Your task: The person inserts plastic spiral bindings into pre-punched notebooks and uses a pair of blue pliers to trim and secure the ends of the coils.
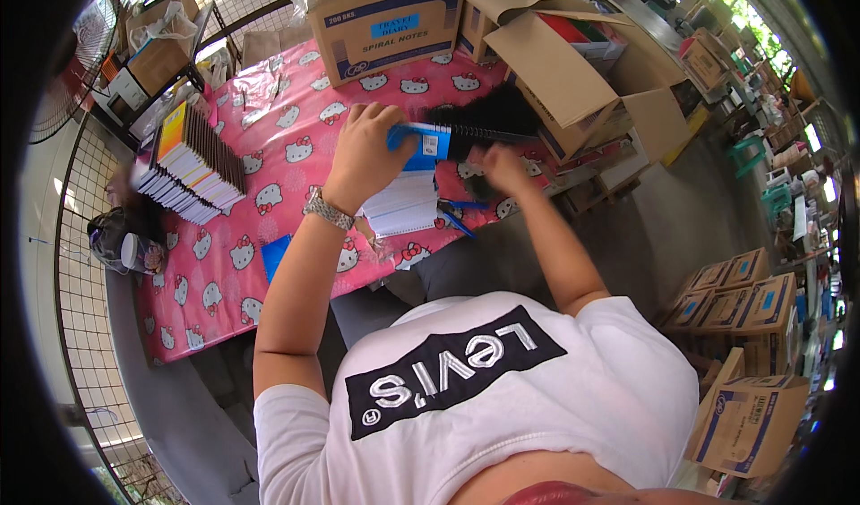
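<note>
My left hand (365,151), with a metal watch on its wrist, grips a blue spiral notebook (419,138) held up over the pink patterned table cover (269,147). My right hand (502,169) is blurred, close under a bundle of black spiral wire (488,115) at the notebook's right edge; its grip cannot be made out. Under the hands lies a small pile of white-paged notebooks (401,205) with a blue pen (457,220) beside it.
A leaning row of finished notebooks (193,160) fills the table's left side. A loose blue cover (274,256) lies near the front edge. Open cardboard boxes (385,21) (573,84) stand at the back and right. More cartons (743,362) are stacked on the floor at right.
</note>
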A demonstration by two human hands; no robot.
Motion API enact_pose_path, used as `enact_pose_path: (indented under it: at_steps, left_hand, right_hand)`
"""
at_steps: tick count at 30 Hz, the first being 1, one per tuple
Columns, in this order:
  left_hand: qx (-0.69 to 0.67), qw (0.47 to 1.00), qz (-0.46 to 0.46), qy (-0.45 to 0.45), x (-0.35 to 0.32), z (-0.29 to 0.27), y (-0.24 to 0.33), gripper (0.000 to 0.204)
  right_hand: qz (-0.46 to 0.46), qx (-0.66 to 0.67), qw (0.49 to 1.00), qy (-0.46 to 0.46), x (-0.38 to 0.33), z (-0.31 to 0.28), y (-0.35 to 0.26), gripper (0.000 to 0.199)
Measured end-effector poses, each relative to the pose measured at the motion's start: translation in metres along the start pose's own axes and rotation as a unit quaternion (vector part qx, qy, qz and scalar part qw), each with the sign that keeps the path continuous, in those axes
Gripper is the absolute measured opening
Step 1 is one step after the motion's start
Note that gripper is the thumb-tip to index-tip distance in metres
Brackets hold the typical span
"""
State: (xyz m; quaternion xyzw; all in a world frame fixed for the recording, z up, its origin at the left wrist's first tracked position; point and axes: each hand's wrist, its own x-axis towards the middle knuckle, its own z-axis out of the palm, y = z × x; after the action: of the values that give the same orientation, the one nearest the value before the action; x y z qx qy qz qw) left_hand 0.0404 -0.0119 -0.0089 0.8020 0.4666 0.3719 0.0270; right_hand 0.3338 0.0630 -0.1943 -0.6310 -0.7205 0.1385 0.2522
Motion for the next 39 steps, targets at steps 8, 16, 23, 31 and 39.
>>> enact_pose_path:
  at_steps: [8,16,23,31,39]
  left_hand:
    - [-0.010,0.999,-0.033,-0.018,-0.007,-0.006,-0.006,0.033]
    - [-0.020,1.000,-0.020,-0.012,-0.006,-0.005,-0.011,0.029]
    - [-0.026,0.997,-0.060,-0.035,-0.009,-0.022,-0.029,0.025]
    - [-0.117,0.989,-0.045,-0.077,-0.002,-0.029,-0.039,0.023]
    - [-0.147,0.985,-0.045,-0.072,0.000,-0.026,-0.049,0.024]
  right_hand:
    - [-0.056,0.497,0.844,-0.194,0.033,-0.082,-0.100,0.050]
    - [-0.107,0.618,0.630,-0.459,0.057,-0.148,-0.163,0.046]
    - [-0.155,0.378,0.805,-0.431,0.071,-0.134,-0.174,0.045]
    - [-0.183,0.388,0.794,-0.431,0.088,-0.115,-0.175,0.047]
    - [-0.184,0.468,0.738,-0.451,0.081,-0.112,-0.189,0.043]
